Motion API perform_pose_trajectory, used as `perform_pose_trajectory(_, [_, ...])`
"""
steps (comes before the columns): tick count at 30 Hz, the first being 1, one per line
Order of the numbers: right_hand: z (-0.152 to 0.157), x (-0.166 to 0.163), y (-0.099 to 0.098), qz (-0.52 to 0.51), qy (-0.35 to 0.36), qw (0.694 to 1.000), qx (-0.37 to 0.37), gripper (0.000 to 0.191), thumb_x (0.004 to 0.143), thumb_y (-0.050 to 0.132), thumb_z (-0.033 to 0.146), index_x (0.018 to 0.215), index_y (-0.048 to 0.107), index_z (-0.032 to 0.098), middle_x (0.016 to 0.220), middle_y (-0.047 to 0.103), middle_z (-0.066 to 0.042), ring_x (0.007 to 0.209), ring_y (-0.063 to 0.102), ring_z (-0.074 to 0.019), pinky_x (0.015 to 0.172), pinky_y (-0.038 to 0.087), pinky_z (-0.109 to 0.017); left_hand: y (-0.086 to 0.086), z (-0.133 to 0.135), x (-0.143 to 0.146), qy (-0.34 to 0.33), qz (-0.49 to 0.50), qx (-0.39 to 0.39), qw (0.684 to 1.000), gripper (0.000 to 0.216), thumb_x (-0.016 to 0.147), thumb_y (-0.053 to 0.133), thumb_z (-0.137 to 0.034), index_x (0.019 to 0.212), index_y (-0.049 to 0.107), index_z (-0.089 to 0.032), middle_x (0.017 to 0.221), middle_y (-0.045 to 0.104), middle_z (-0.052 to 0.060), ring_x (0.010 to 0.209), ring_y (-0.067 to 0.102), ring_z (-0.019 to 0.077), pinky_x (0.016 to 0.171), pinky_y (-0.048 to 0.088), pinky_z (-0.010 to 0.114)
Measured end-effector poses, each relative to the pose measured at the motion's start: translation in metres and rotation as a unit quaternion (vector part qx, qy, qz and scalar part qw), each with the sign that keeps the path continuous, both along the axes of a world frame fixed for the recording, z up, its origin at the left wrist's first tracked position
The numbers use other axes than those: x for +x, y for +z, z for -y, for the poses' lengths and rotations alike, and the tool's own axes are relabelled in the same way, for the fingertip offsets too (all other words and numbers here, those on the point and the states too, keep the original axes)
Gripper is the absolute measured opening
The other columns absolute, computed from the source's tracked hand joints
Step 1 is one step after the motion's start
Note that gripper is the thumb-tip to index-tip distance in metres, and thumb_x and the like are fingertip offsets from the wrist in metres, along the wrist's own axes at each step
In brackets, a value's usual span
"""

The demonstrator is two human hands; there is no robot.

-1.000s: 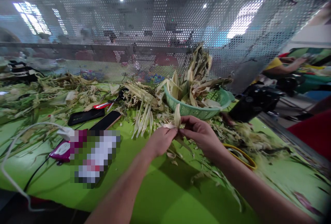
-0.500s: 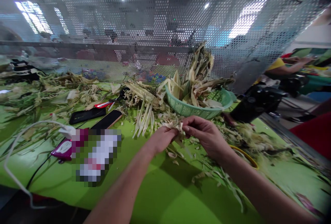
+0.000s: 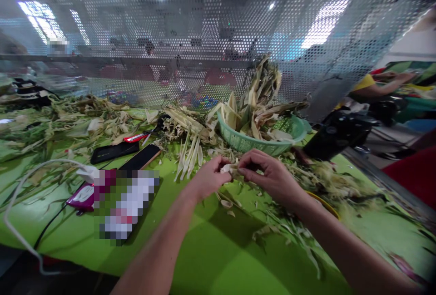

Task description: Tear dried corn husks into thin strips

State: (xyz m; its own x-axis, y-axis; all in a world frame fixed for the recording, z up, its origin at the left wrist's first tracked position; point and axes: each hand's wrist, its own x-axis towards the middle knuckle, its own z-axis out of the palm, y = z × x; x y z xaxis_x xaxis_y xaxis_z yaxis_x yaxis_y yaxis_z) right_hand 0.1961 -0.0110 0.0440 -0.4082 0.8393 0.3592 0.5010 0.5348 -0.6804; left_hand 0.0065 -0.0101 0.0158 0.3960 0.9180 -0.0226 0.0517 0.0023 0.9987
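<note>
My left hand (image 3: 208, 178) and my right hand (image 3: 269, 174) meet over the green table (image 3: 211, 258), both pinching a small pale piece of corn husk (image 3: 229, 168) between their fingertips. The piece is folded small and mostly hidden by my fingers. Just beyond them stands a green plastic basket (image 3: 262, 143) heaped with dry husks. Loose husk strips (image 3: 190, 147) lie to the left of the basket.
Two dark phones (image 3: 114, 151) and red-handled scissors (image 3: 136, 137) lie left of centre, with a white cable (image 3: 37, 168) and a pink device (image 3: 81, 195) nearer me. Husk scraps litter the table. A perforated metal screen (image 3: 204, 41) stands behind. A yellow ring (image 3: 327, 204) lies right.
The upright husk leaf between my hands has been folded down into a small wad. My hands have closed in on each other and lifted slightly.
</note>
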Motion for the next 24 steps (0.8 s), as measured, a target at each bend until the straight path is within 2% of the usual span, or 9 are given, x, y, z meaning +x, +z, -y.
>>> perform_pose_trajectory(3, [-0.0010,0.0023,0.0029,0.030,0.009,0.999,0.035,0.007,0.087,0.060,0.024,0.082,0.062,0.020,0.084,0.058,-0.003,0.077,0.056,-0.0166,0.069,0.043,-0.029,-0.0011,-0.0029,-0.0008,-0.012,0.041,-0.011,0.999,0.022,0.074,0.061,-0.015,0.095,0.054,-0.016,0.090,0.058,0.003,0.076,0.052,0.0115,0.067,0.040,0.024])
perform_pose_trajectory(7, [-0.0015,0.0036,0.0044,0.051,0.016,0.997,0.062,0.007,0.089,0.056,0.023,0.085,0.061,0.020,0.090,0.060,-0.006,0.081,0.057,-0.0185,0.071,0.045,-0.030,-0.0009,-0.0058,-0.0018,-0.020,0.061,-0.026,0.998,0.022,0.078,0.065,-0.024,0.093,0.053,-0.015,0.089,0.058,0.004,0.076,0.054,0.0117,0.067,0.043,0.025])
perform_pose_trajectory(13, [-0.0012,0.0045,0.0058,0.073,0.009,0.993,0.089,0.010,0.092,0.052,0.023,0.085,0.059,0.020,0.091,0.061,-0.007,0.083,0.057,-0.0201,0.071,0.045,-0.031,0.0010,-0.0046,-0.0042,-0.042,0.042,0.014,0.998,0.019,0.082,0.064,-0.027,0.092,0.052,-0.016,0.093,0.059,0.003,0.076,0.060,0.0119,0.074,0.049,0.030])
perform_pose_trajectory(19, [-0.0025,0.0062,0.0064,0.086,0.009,0.991,0.103,0.009,0.092,0.051,0.021,0.085,0.056,0.020,0.091,0.059,-0.007,0.086,0.056,-0.0206,0.074,0.045,-0.031,0.0013,-0.0027,-0.0048,-0.056,0.031,0.030,0.998,0.024,0.082,0.065,-0.032,0.092,0.052,-0.016,0.091,0.058,0.003,0.074,0.061,0.0118,0.073,0.050,0.029])
perform_pose_trajectory(24, [-0.0021,0.0056,0.0064,0.096,0.005,0.989,0.113,0.009,0.092,0.051,0.019,0.084,0.055,0.020,0.091,0.058,-0.007,0.087,0.056,-0.0205,0.074,0.044,-0.031,-0.0005,-0.0033,-0.0047,-0.043,0.020,0.046,0.998,0.017,0.084,0.062,-0.027,0.092,0.053,-0.016,0.092,0.060,0.003,0.072,0.063,0.0114,0.071,0.051,0.028])
